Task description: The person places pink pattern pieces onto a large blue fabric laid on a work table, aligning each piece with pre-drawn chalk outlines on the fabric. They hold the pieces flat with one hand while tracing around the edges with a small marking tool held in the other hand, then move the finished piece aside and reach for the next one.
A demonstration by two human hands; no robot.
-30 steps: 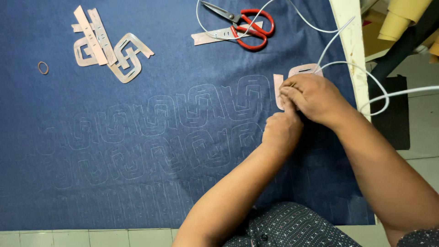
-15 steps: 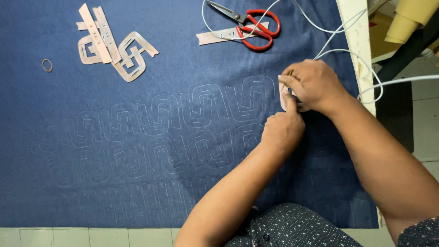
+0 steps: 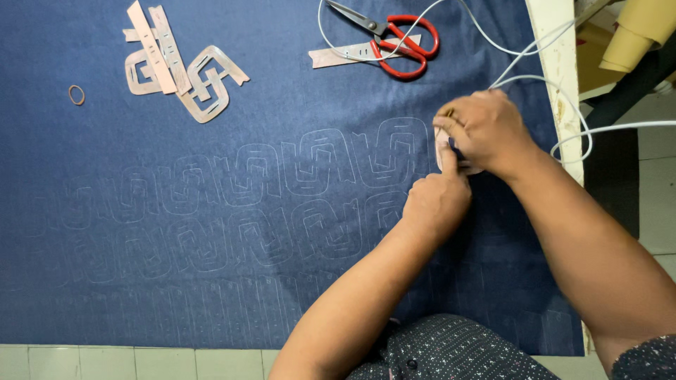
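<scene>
A large dark blue cloth (image 3: 232,281) lies spread out, marked with rows of pale traced loop shapes (image 3: 303,165). At its right side a pinkish card stencil (image 3: 443,148) lies on the cloth, mostly hidden under my hands. My left hand (image 3: 436,200) is fisted with the index finger pressing down on the stencil. My right hand (image 3: 482,130) is curled over the stencil's upper edge, fingers pinched together as if around a small marking tool; the tool itself is hidden.
Red-handled scissors (image 3: 401,39) lie on a card strip (image 3: 338,55) at the top. Several card stencils (image 3: 179,70) are piled at the upper left, beside a small rubber band (image 3: 76,94). White cable (image 3: 521,70) loops over the cloth's right edge. Pale tiles (image 3: 141,362) border the bottom.
Both hands have shifted slightly over the stencil; my right hand has moved along its edge while the left index finger keeps pressing it. The view has drifted a little.
</scene>
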